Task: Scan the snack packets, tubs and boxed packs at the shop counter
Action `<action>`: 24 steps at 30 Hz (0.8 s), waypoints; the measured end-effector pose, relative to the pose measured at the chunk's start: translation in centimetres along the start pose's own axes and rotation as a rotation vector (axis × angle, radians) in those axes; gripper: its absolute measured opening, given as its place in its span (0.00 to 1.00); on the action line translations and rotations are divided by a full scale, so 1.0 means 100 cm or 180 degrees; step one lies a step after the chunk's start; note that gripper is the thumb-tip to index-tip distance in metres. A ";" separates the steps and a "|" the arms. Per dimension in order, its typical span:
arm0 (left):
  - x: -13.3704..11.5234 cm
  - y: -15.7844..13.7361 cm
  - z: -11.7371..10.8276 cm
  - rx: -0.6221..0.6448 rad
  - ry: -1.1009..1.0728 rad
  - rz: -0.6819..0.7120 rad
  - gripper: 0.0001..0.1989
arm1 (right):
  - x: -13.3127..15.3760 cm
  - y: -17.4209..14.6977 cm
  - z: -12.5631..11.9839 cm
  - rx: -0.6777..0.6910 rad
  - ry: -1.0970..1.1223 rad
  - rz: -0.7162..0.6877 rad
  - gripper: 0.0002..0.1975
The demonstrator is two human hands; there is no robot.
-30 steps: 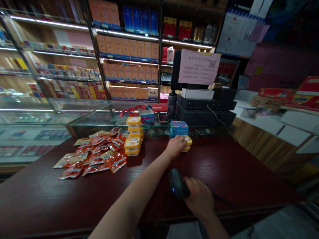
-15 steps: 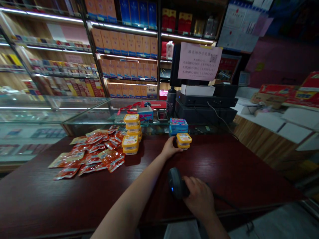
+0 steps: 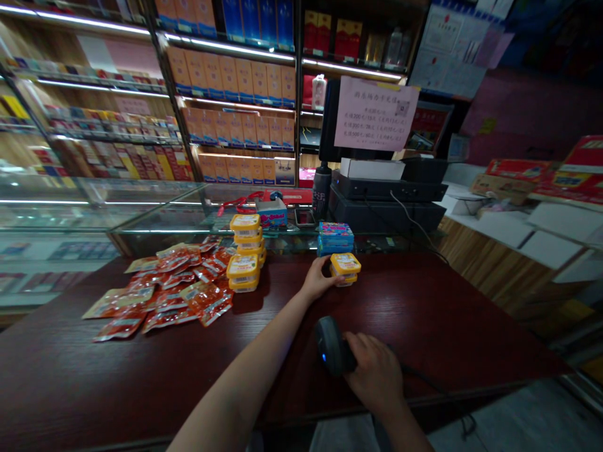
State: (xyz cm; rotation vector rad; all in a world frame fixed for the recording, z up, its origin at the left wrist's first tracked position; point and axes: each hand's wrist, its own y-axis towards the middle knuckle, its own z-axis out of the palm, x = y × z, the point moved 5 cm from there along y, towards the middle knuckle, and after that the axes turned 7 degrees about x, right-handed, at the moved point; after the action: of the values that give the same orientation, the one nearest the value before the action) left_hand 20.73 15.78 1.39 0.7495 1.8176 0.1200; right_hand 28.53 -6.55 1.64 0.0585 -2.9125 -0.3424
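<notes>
Your left hand (image 3: 316, 280) is stretched out across the dark red bench (image 3: 447, 320), fingers (image 3: 325, 267) curled against the left side of a short stack of two yellow tubs (image 3: 345, 269); it looks like a side grip on the stack, though I can't tell whether the thumb has fully closed behind it. The stack sits directly right of those fingers, touching them, just in front of the blue boxes (image 3: 335, 236) at the bench's far edge. The tubs are flat and roundish, lids facing up, no real long axis, so approach angle matters little. Your right hand (image 3: 375, 374) is near you, well apart from the stack, fingers clenched around the handle of the black scanner (image 3: 330, 345), whose head points left with a blue light showing. So the left hand is the one on the stack; the scanner sits below and slightly right of your left forearm. Further left, apart from both hands: taller stacks of yellow tubs (image 3: 245, 254) and a spread of red snack packets (image 3: 164, 292).
</notes>
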 end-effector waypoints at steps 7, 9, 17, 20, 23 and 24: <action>0.001 0.005 0.006 0.0090 -0.0012 -0.0170 0.22 | 0.000 0.000 -0.001 0.0132 0.0058 0.0057 0.18; -0.001 0.001 0.003 0.0033 0.0032 -0.0188 0.24 | 0.002 -0.001 -0.002 0.0126 0.0036 0.0017 0.18; -0.043 -0.039 -0.056 -0.0114 0.1036 0.0423 0.18 | -0.001 -0.005 0.006 0.0047 -0.0064 -0.0128 0.19; -0.066 -0.066 -0.095 -0.0149 0.1760 0.0702 0.11 | -0.003 -0.006 0.010 0.0030 -0.0063 -0.0201 0.18; -0.081 -0.095 -0.135 -0.0299 0.2513 0.0775 0.12 | -0.003 -0.008 0.010 -0.0048 -0.0063 -0.0265 0.17; -0.082 -0.105 -0.148 -0.0395 0.2697 0.0768 0.13 | -0.003 -0.009 0.009 -0.0075 -0.0077 -0.0276 0.16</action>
State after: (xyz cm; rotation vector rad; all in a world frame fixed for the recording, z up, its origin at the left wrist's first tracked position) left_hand 4.70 7.03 9.32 0.9012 2.4652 0.8020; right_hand 28.66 -7.16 0.49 0.1785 -2.9353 -0.3941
